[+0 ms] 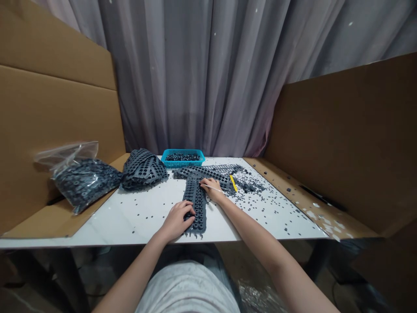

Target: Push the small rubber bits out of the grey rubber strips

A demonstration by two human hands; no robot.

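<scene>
A long dark rubber strip (pixel 196 204) studded with small round parts lies on the white table (pixel 137 217), running away from me. My left hand (pixel 177 221) rests on its near end, fingers curled over the edge and pressing it down. My right hand (pixel 212 188) is closed in a pinch on a thin light-coloured stick (pixel 211 188), its tip at the strip's far part. Another dark strip (pixel 208 173) lies crosswise beyond my right hand.
A blue basket (pixel 183 157) of small black parts stands at the back. A pile of dark strips (pixel 142 169) and a clear bag of parts (pixel 81 178) lie left. A yellow tool (pixel 233 183) and scattered black bits (pixel 260 195) lie right. Cardboard walls (pixel 342 143) flank the table.
</scene>
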